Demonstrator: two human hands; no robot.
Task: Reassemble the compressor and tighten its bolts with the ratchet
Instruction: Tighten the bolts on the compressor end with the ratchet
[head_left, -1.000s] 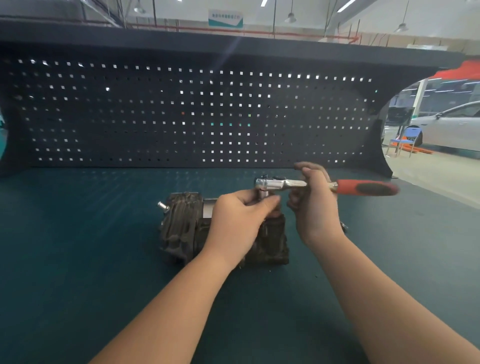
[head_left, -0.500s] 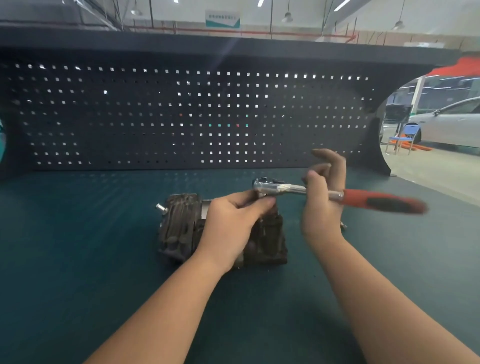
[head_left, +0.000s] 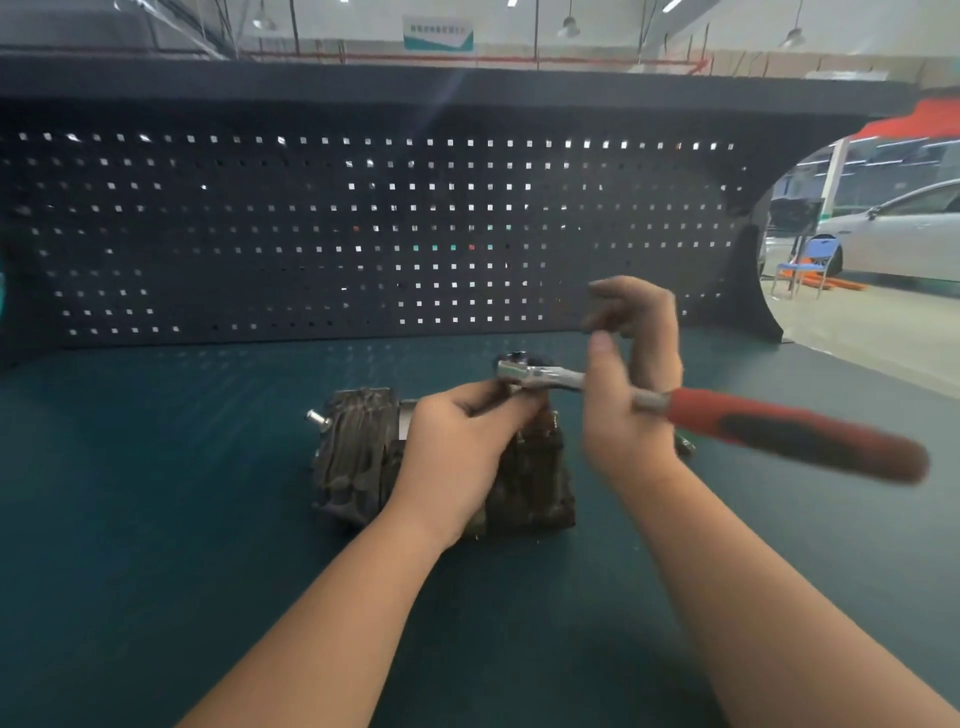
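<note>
Ratchet seated on a top bolt of the compressor; grip on the tool looks loose.

Compressor (head_left: 441, 457) lies on its side on the green bench mat (head_left: 156, 519), in front of the pegboard (head_left: 311, 234). Left hand (head_left: 457, 452) pinches the ratchet (head_left: 675, 410) just under its head, over the housing. Right hand (head_left: 631, 384) crosses the steel shank with fingers raised and mostly uncurled, thumb up; the red handle juts free to the right. Risk, as I judge it: with so slack a hold the socket may tilt off the bolt, rounding it or dropping the tool.
</note>
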